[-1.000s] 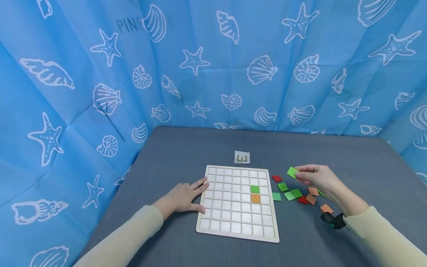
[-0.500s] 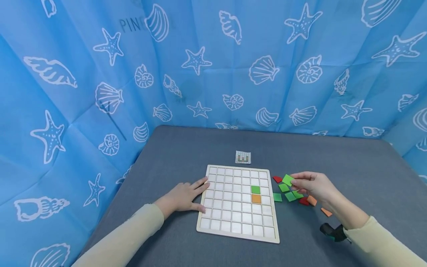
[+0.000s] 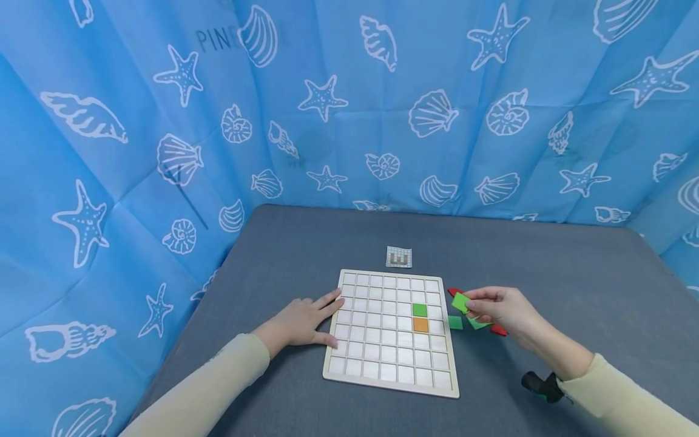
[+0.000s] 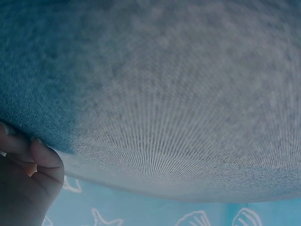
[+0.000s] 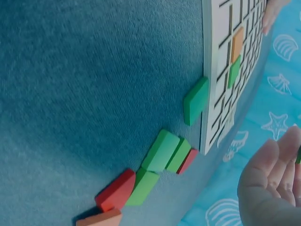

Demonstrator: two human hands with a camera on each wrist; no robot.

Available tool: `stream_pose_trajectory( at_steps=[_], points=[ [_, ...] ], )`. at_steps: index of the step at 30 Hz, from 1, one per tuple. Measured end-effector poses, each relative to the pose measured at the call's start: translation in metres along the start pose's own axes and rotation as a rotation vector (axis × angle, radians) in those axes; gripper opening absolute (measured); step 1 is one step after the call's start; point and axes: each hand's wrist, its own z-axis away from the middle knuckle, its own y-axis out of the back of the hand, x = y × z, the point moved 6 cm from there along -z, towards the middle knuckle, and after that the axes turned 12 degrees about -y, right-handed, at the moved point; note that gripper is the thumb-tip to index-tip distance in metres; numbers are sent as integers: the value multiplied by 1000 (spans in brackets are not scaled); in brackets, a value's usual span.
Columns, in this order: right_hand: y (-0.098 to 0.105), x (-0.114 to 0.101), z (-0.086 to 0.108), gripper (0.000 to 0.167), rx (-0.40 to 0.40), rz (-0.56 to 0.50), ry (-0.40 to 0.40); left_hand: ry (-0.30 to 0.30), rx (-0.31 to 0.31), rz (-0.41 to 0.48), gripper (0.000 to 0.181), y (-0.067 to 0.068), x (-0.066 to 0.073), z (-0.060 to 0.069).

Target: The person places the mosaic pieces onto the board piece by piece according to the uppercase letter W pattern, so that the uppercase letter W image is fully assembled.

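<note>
My right hand [image 3: 505, 309] pinches a light green square tile [image 3: 460, 303] between thumb and fingers, just right of the white gridded board [image 3: 393, 385]. Only an edge of that tile shows at the right border of the right wrist view, by the hand [image 5: 273, 183]. A green tile [image 3: 419, 310] and an orange tile [image 3: 420, 325] lie in neighbouring cells on the board's right side. My left hand [image 3: 300, 321] rests with spread fingers on the board's left edge; in the left wrist view the hand [image 4: 33, 174] is at the lower left, the board unseen.
Loose tiles lie right of the board: a darker green one [image 5: 195, 101] against its edge, several greens [image 5: 161, 150], red pieces [image 5: 115, 189] and an orange one [image 5: 99, 219]. A small patterned card [image 3: 399, 257] lies behind the board. A black object [image 3: 542, 386] is beneath the right sleeve.
My right hand has moved left and slightly down with the light green tile, nearing the board and covering some loose tiles. My left hand keeps its place on the board.
</note>
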Motion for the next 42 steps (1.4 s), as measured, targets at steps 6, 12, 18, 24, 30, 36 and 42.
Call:
stream_pose_trajectory(
  at_steps=[6, 12, 18, 24, 30, 36, 42],
  points=[
    [-7, 1, 1, 37, -2, 9, 11, 1, 0, -10, 88, 0, 0, 0],
    [-16, 5, 1, 32, 2, 1, 6, 7, -8, -10, 90, -1, -1, 0],
    [-27, 9, 0, 30, -9, 16, 9, -3, -5, -4, 90, -2, -1, 1],
    [-34, 12, -1, 32, -3, 32, -15, -10, 0, 11, 90, -1, 0, 2],
    [-36, 13, -3, 31, -13, 47, -30, -11, -1, 13, 89, -1, 0, 1],
    [-43, 12, -3, 29, -55, 64, -6, -1, -6, 17, 89, -1, -2, 0],
    [-50, 13, -5, 26, -58, 76, -35, 17, -12, 17, 90, -2, -3, -2]
  ],
)
